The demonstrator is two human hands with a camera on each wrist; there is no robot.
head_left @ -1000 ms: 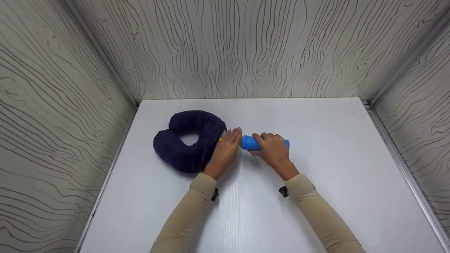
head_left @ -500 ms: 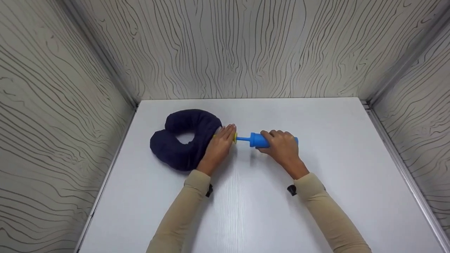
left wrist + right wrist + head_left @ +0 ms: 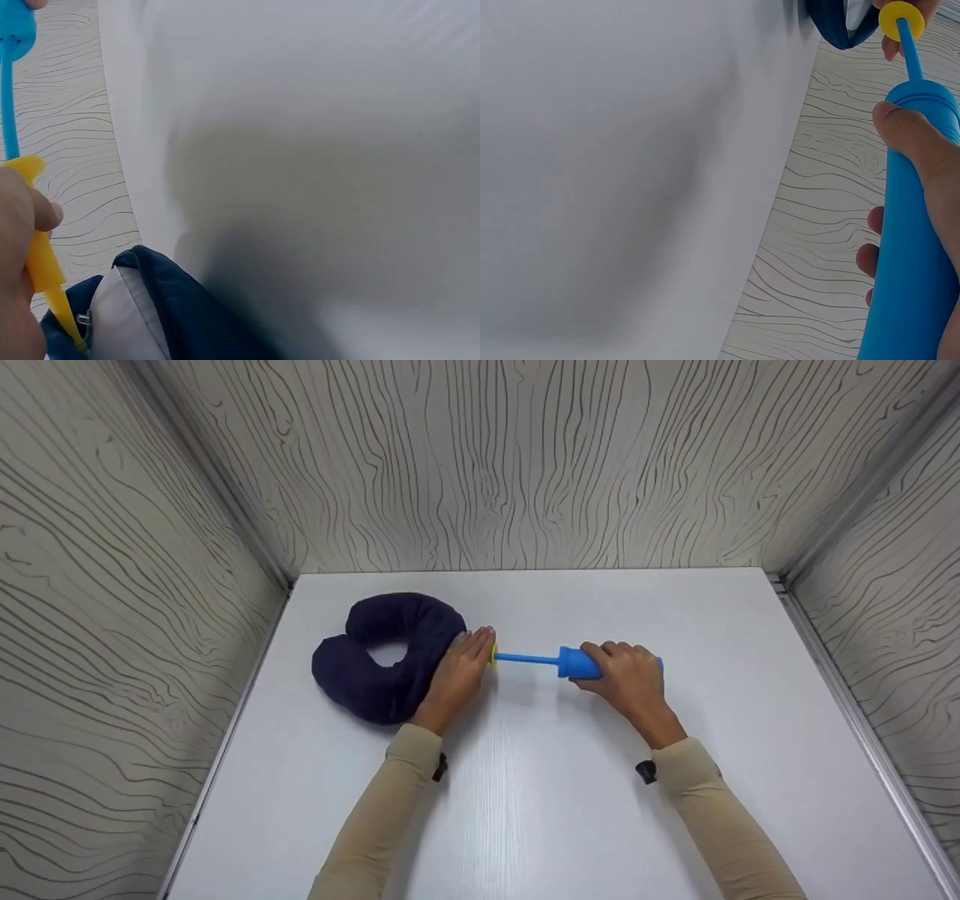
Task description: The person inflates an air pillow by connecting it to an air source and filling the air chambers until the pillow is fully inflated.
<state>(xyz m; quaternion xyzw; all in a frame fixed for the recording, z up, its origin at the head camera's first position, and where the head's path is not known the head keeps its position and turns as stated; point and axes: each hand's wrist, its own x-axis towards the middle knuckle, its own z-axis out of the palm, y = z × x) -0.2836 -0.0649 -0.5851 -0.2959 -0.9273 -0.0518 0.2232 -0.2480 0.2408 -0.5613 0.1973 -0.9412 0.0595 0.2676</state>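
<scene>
A navy U-shaped neck pillow (image 3: 382,697) lies left of centre on the table. Beside its right edge my left hand (image 3: 459,675) grips the yellow end (image 3: 45,262) of a hand pump. In the left wrist view, the yellow tip runs down to an opened part of the pillow's cover, next to a zip pull (image 3: 84,319) and pale inner fabric (image 3: 124,315). Where the tip ends is hidden. My right hand (image 3: 630,682) is wrapped around the pump's blue barrel (image 3: 911,247). A thin blue rod (image 3: 529,659) shows between barrel and yellow end.
The white table (image 3: 517,795) carries the pillow and pump. Wood-grain patterned panels stand at the back (image 3: 480,472), left (image 3: 112,622) and right (image 3: 900,607). A dark wrist device (image 3: 646,771) sits below the right sleeve cuff.
My right hand has drawn the blue barrel to the right, so a long stretch of rod now shows. My left hand and the pillow have shifted slightly left.
</scene>
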